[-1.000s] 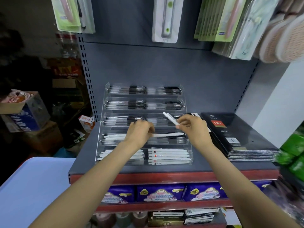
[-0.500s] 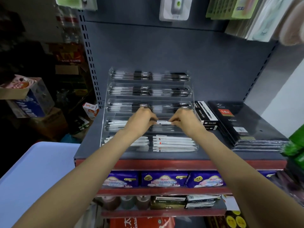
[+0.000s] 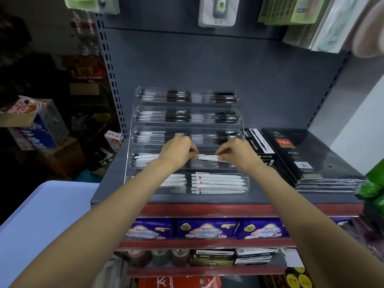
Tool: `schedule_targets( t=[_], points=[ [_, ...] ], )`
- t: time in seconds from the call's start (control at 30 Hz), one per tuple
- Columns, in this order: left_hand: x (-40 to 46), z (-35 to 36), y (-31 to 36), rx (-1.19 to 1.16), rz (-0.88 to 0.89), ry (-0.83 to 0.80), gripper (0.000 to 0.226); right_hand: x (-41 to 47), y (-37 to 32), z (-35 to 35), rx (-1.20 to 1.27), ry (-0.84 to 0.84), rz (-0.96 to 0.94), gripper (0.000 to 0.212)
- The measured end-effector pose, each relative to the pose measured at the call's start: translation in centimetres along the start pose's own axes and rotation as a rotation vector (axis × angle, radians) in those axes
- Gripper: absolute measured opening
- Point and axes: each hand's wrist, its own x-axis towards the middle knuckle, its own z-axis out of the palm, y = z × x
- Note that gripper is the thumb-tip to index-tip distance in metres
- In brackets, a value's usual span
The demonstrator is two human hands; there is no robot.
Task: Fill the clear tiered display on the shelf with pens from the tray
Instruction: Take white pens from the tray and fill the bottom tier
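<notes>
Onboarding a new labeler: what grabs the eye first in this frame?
Both hands meet mid-frame over the clear tiered display: left hand and right hand pinch opposite ends of one white pen at the second tier from the bottom. The upper tiers hold dark pens, the bottom one white pens.

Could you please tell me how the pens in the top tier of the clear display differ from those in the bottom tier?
The top-tier pens have clear barrels with black grips; the bottom-tier pens are solid white. The top-tier pens sit at the back by the shelf's panel; the bottom-tier pens lie at the front edge. Both lie on their sides in the clear display.
</notes>
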Motion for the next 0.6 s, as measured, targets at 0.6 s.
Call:
schedule_targets(
  t=[0.6],
  points=[
    [-0.01, -0.88, 0.05, 0.009, -0.016, -0.104, 0.021, 0.44, -0.25, -0.86, -0.070, -0.088, -0.006, 0.021]
  ],
)
